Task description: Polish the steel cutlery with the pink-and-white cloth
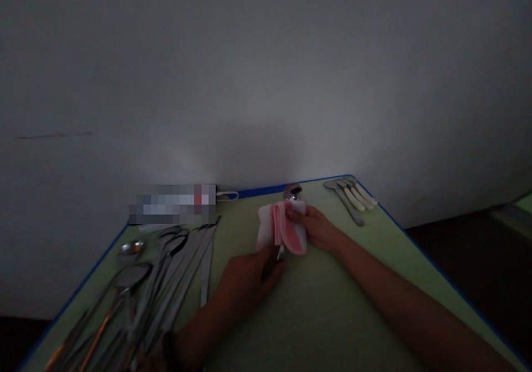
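Left grip [251,278]: the forearm enters from the lower edge and angles forward and to the right, a dark band [170,350] at the wrist. The back of the hand faces up; thumb and fingers are closed around the handle of one round-bowled utensil [292,192], a short bright length of which shows just ahead of the fingers. Right grip [318,229]: the forearm reaches in from the lower right, slanting forward and to the left. The fingers are closed on one pink-and-white cloth [286,230], folded over the utensil's shaft, with the thumb pressed against its near face. The utensil's bowl projects just beyond the cloth, farther out than both grips.

Count, right of the right grip: four smaller utensils [348,197] lie side by side on the surface [332,289], three with white handles and one with a grey handle.

Count, left of the left grip: one overlapping group of long-handled metal utensils [174,272]; exact number cannot be told from the overlap and blur. Two orange-brown handles are distinguishable. Beyond that group: one blurred-out object [172,204] and one white loop [228,195] at its right end.
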Action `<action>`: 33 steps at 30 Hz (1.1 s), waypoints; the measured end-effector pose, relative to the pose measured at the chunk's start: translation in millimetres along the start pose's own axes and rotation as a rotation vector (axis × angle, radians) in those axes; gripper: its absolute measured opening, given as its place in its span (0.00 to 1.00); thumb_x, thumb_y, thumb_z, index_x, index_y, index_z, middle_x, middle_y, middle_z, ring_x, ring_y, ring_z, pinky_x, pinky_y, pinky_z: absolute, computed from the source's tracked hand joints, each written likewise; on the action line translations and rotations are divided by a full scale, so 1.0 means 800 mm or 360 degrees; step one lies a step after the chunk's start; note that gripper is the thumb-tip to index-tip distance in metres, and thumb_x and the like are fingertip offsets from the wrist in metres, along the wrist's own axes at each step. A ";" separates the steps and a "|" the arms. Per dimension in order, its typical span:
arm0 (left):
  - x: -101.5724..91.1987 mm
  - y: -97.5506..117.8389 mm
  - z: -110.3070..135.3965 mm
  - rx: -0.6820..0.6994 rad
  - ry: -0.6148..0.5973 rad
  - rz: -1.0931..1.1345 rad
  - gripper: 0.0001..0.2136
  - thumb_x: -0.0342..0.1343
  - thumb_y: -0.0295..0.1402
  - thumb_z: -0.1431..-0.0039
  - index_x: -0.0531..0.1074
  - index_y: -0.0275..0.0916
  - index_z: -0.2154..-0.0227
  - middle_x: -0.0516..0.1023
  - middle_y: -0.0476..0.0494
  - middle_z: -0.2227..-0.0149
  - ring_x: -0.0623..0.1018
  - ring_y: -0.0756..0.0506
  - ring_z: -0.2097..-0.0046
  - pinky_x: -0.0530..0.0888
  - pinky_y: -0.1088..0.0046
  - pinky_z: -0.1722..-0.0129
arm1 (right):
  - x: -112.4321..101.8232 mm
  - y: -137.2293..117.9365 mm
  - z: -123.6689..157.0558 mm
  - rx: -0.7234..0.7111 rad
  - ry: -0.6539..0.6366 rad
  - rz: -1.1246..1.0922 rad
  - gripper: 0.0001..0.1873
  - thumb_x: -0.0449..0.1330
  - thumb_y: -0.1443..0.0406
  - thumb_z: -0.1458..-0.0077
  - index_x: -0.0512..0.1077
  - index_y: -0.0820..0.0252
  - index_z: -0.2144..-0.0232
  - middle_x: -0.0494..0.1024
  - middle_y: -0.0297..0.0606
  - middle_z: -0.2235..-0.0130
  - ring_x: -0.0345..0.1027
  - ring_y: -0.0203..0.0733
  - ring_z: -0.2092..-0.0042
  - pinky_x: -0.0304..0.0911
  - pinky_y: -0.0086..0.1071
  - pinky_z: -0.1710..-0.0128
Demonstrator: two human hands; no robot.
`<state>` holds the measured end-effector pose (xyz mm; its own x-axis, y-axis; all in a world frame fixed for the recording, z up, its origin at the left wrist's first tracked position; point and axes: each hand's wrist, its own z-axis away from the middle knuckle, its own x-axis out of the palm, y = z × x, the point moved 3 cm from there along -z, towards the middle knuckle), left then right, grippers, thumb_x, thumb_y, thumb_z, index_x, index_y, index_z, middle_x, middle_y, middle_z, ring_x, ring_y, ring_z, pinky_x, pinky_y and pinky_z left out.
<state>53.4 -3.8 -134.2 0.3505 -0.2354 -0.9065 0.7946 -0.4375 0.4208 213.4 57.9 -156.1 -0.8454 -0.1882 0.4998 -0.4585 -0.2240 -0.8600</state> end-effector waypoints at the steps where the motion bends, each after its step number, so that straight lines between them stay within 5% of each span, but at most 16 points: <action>1: 0.001 -0.002 0.000 0.0010 0.0000 -0.0003 0.11 0.45 0.39 0.41 0.68 0.41 0.62 0.76 0.47 0.71 0.74 0.47 0.71 0.61 0.75 0.72 | 0.001 0.000 0.000 0.0001 0.0020 -0.0005 0.16 0.67 0.60 0.63 0.73 0.64 0.72 0.76 0.33 0.74 0.66 0.32 0.74 0.61 0.26 0.70; 7: -0.006 -0.014 -0.002 0.0099 0.0000 0.0290 0.12 0.40 0.37 0.39 0.66 0.39 0.72 0.69 0.51 0.78 0.69 0.50 0.76 0.60 0.76 0.76 | -0.001 -0.002 -0.002 0.0028 0.0273 -0.0177 0.19 0.62 0.52 0.57 0.72 0.64 0.72 0.76 0.37 0.75 0.68 0.35 0.74 0.64 0.30 0.70; 11: -0.017 -0.022 -0.006 0.0026 0.0232 0.0560 0.14 0.39 0.36 0.40 0.61 0.39 0.78 0.64 0.53 0.79 0.66 0.50 0.76 0.60 0.77 0.76 | -0.006 0.000 -0.006 0.0017 0.0365 -0.0187 0.19 0.62 0.52 0.57 0.72 0.64 0.73 0.76 0.38 0.75 0.69 0.37 0.73 0.65 0.31 0.69; 17: -0.018 -0.025 -0.007 -0.0269 0.0363 0.0929 0.14 0.37 0.37 0.39 0.60 0.40 0.79 0.60 0.54 0.81 0.63 0.50 0.79 0.61 0.77 0.79 | -0.004 0.002 -0.008 0.0077 0.0314 -0.0272 0.18 0.59 0.53 0.51 0.71 0.64 0.70 0.77 0.39 0.73 0.71 0.39 0.69 0.66 0.33 0.63; 24: -0.036 -0.030 -0.003 -0.0356 0.0644 0.0898 0.12 0.38 0.35 0.41 0.61 0.40 0.78 0.61 0.52 0.80 0.64 0.50 0.78 0.62 0.77 0.79 | 0.001 -0.005 -0.012 0.0056 0.0123 -0.0656 0.22 0.42 0.53 0.41 0.69 0.59 0.61 0.78 0.38 0.63 0.71 0.40 0.58 0.61 0.39 0.52; 29: -0.022 -0.029 -0.006 -0.0139 0.0320 0.0606 0.14 0.39 0.37 0.40 0.62 0.39 0.78 0.64 0.52 0.81 0.67 0.49 0.77 0.61 0.77 0.77 | -0.003 -0.014 -0.008 0.0049 -0.0005 -0.0818 0.26 0.37 0.50 0.41 0.67 0.57 0.58 0.78 0.38 0.63 0.70 0.44 0.56 0.59 0.46 0.50; 33: -0.006 -0.021 -0.005 0.0086 0.0044 0.0200 0.15 0.40 0.38 0.39 0.63 0.39 0.77 0.66 0.52 0.80 0.68 0.50 0.77 0.59 0.76 0.76 | -0.003 -0.016 -0.005 0.0071 -0.0034 -0.0813 0.24 0.44 0.51 0.43 0.67 0.62 0.57 0.78 0.40 0.63 0.71 0.44 0.59 0.62 0.43 0.53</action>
<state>40.3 8.0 -137.1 0.4599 -0.2677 -0.8467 0.7159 -0.4524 0.5318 219.8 64.8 -146.9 -0.5102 -0.0635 0.8577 -0.7993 -0.3332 -0.5001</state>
